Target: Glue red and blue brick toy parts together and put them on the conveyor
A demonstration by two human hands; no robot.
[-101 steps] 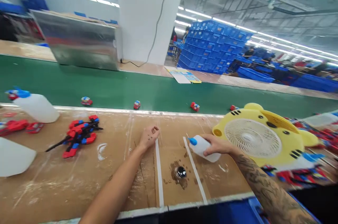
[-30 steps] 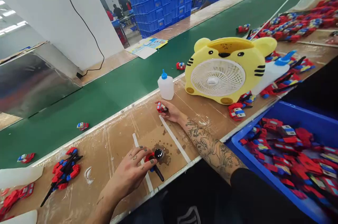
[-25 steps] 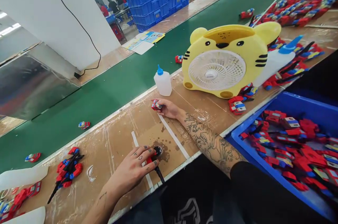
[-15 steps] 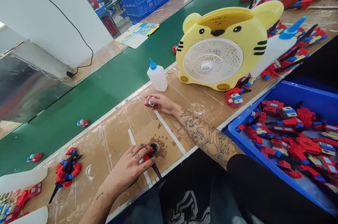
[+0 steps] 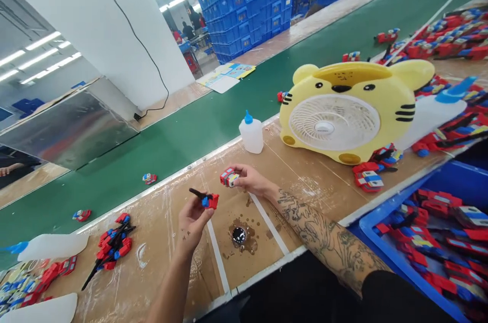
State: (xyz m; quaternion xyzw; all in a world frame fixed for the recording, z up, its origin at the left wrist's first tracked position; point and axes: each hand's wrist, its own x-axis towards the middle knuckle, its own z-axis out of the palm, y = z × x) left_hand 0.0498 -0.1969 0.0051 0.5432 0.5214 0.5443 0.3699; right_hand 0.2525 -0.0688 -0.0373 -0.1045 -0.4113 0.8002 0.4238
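My left hand (image 5: 193, 221) is closed on a red and blue plastic toy part (image 5: 210, 201) with a black stick-like piece pointing left. Just above and to the right, my right hand (image 5: 249, 181) grips a red, white and yellow toy piece (image 5: 229, 177) between thumb and fingers. The two pieces are close together but apart, held over the brown bench (image 5: 168, 241). Below them a small round dish of dark liquid (image 5: 239, 235) sits among wet spots on the bench top.
A white squeeze bottle (image 5: 251, 135) stands beside a yellow animal-shaped fan (image 5: 343, 109). On the right a blue bin (image 5: 368, 226) holds many red toy parts. Behind runs a green conveyor belt (image 5: 183, 135) carrying small pieces. More parts (image 5: 114, 241) lie in a pile at left.
My left hand has lifted the red and blue part from beside the dish and brought it up near the right hand's piece. The head view has tilted up and swung left.
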